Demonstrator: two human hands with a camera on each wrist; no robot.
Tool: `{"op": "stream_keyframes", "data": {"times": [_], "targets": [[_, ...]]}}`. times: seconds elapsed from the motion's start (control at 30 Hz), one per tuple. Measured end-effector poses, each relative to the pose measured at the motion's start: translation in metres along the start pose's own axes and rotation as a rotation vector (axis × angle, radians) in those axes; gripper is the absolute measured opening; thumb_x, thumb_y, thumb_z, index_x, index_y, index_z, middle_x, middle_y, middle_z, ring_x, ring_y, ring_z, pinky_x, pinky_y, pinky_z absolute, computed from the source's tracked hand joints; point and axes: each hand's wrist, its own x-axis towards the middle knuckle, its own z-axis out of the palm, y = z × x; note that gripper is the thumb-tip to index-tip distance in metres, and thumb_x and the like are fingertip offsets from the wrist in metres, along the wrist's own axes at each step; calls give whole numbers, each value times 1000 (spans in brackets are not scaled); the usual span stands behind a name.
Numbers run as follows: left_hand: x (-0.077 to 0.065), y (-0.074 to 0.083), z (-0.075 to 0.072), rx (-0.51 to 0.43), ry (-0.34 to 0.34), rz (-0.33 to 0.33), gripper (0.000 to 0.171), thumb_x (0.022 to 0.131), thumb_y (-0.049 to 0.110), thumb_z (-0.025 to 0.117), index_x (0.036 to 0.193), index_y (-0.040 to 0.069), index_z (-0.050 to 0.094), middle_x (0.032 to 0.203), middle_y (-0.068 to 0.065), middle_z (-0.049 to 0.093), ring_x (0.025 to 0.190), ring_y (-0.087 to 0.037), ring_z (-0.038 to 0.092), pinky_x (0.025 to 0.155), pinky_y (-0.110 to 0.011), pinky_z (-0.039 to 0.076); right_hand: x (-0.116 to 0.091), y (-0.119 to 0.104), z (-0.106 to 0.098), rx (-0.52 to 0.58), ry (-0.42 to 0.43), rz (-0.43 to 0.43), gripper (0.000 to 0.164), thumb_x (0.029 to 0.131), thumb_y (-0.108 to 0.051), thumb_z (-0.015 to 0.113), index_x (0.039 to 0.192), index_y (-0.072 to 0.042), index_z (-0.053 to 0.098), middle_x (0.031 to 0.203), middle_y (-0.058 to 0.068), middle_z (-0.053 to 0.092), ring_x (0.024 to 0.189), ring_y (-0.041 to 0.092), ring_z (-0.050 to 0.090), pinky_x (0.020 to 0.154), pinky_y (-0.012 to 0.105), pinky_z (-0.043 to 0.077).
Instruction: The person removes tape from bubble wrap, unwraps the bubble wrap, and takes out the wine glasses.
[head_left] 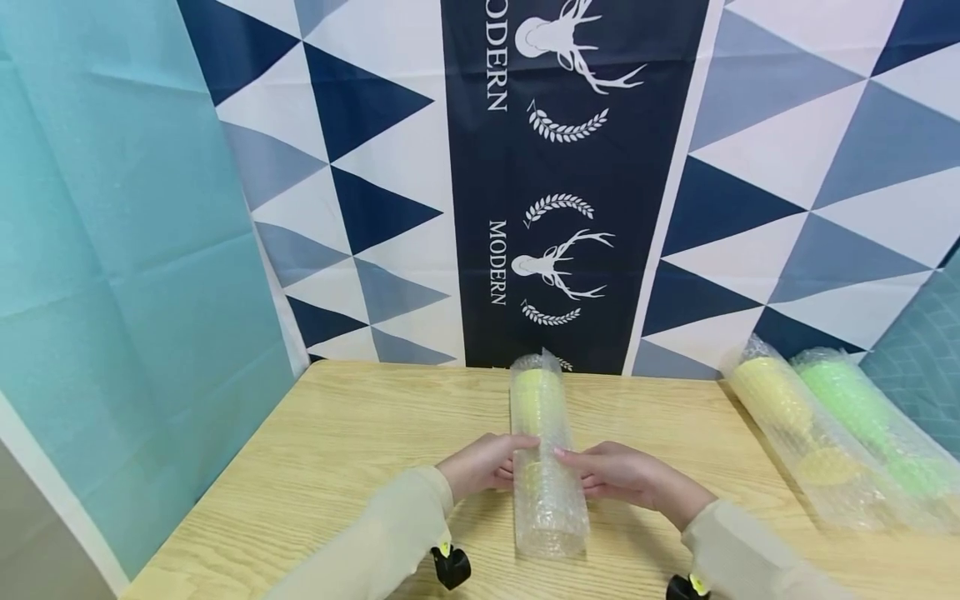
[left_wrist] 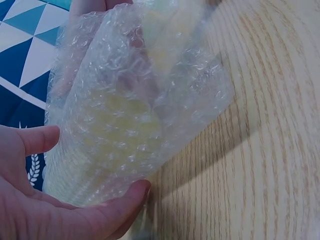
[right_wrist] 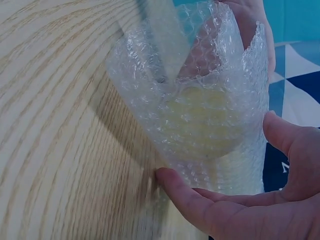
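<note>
A roll of bubble wrap (head_left: pixel 551 508) with a yellow object (head_left: pixel 538 398) inside stands out from the wooden table in the middle of the head view. My left hand (head_left: pixel 483 467) holds its left side, thumb on top and fingers curled low against it. From the right, my right hand (head_left: pixel 626 477) grips it the same way, its thumb close to the other thumb. Both wrist views look into the loose near end, where a round yellow end (left_wrist: pixel 117 125) shows through the bubbles. The wrap (right_wrist: pixel 200 115) blurs the object's full shape.
At the table's right side lie two more bubble-wrapped rolls, one with a yellow object (head_left: pixel 776 398) and one with a green object (head_left: pixel 847 400). The wooden table (head_left: pixel 360 425) meets a patterned cloth (head_left: pixel 555 167) at the back and a teal cloth (head_left: pixel 135 250) on the left.
</note>
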Motion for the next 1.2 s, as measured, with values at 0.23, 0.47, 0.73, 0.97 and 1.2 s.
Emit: {"op": "stream_keyframes", "data": {"times": [0.23,0.47,0.73,0.97,1.2], "targets": [[-2,0,3,-13,8,5,45,92,34,59,120,-2,58,107,-14,69,95,-20,68,91,-36,56,-6,3,-4,29,-24,-16,65,100,-34,50,130,23,40,111,7,70,101,9,66,94,29,55],[0,3,7,40,21,17,47,92,37,59,119,-1,59,107,-9,70,95,-16,67,93,-36,55,-13,2,-10,-4,-14,-47,66,99,-31,53,130,25,38,111,9,71,98,8,67,92,26,55],[-5,0,2,75,19,6,51,92,42,56,121,0,58,109,-8,68,97,-15,64,96,-37,52,-6,-3,-4,-42,15,-26,64,97,-32,55,129,23,42,111,8,70,98,7,66,92,27,55],[-7,-5,6,43,30,23,49,92,40,57,116,-2,60,106,-10,71,89,-13,67,87,-32,56,-5,-8,-4,-150,45,19,57,94,-36,59,118,16,57,98,7,73,85,6,68,86,30,58],[-5,-1,10,38,55,1,55,92,40,59,123,-5,53,111,-11,66,98,-18,65,94,-37,53,-5,-20,-12,-273,153,94,47,93,-33,62,109,12,65,88,12,74,77,10,69,79,33,60]]}}
